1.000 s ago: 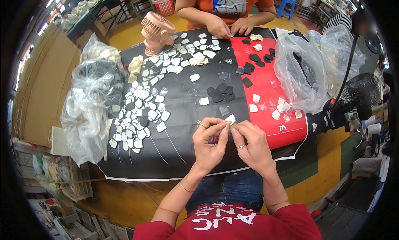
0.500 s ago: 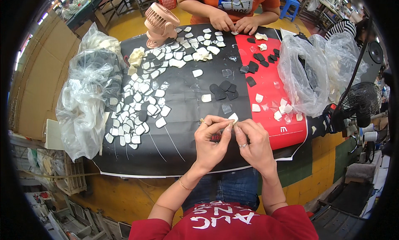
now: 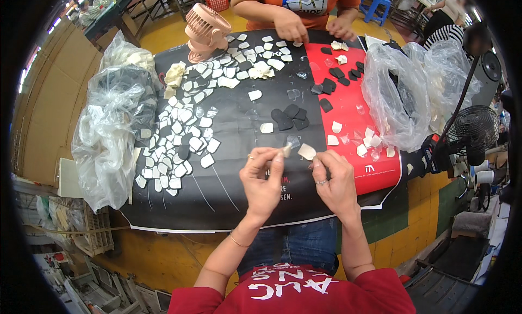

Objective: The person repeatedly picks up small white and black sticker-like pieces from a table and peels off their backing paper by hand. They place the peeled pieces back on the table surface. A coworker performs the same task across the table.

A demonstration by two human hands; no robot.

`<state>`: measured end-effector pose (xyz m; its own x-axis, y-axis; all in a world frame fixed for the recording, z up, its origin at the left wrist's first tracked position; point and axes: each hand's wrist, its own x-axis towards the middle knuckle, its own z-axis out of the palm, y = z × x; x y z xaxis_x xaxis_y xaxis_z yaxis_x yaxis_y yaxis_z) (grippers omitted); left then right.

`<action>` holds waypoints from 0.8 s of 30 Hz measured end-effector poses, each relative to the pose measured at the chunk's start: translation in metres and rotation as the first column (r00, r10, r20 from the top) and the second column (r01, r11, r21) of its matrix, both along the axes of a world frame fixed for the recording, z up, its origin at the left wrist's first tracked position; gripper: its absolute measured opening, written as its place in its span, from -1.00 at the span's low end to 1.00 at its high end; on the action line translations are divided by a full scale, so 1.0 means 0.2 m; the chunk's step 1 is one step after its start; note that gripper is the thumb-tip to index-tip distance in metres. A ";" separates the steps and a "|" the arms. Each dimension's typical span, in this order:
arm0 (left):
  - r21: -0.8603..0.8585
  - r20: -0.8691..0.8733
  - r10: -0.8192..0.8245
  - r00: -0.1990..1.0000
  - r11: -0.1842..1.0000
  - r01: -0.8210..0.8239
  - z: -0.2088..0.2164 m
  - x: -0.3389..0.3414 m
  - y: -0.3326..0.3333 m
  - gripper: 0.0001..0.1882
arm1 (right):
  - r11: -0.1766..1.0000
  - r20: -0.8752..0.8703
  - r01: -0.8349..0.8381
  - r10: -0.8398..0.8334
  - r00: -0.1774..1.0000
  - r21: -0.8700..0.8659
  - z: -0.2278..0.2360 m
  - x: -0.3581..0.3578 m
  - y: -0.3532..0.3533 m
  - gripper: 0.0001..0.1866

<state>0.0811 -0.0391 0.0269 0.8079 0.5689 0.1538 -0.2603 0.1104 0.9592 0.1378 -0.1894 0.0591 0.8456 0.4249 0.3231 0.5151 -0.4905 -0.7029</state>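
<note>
My left hand (image 3: 263, 175) pinches a small crumpled cream scrap (image 3: 287, 149) between thumb and fingertips. A short gap away, my right hand (image 3: 334, 180) grips the lower edge of a white pad with a rounded end (image 3: 307, 151). Both hands are above the near middle of the black table cover (image 3: 239, 129). Just beyond them lie several dark pads (image 3: 293, 117), with one white pad (image 3: 266, 128) beside them. To the left spreads a large heap of white pads with dark edges (image 3: 174, 134). Loose white pieces (image 3: 370, 140) rest on the cover's red part.
Clear plastic bags flank the table, one at left (image 3: 103, 134) and one at right (image 3: 394, 102). A pink fan (image 3: 206, 31) stands at the far left. Across the table, a co-worker in an orange shirt (image 3: 307, 4) has hands over the far edge. A black fan (image 3: 472, 130) is at right.
My hands have moved apart; a cream scrap now shows in the left and a white pad in the right. The co-worker's hands have separated too.
</note>
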 end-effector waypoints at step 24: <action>0.122 -0.031 0.080 0.996 0.990 -0.075 -0.09 0.07 -0.09 -0.83 | 0.962 0.024 0.270 -0.271 0.962 0.042 -0.10 0.08 0.06 -0.77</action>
<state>0.0954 -0.0572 0.0096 0.7685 0.6090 0.1965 -0.2285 -0.0258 0.9732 0.1537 -0.1767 0.0390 0.9173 0.1686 0.3607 0.3874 -0.5874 -0.7106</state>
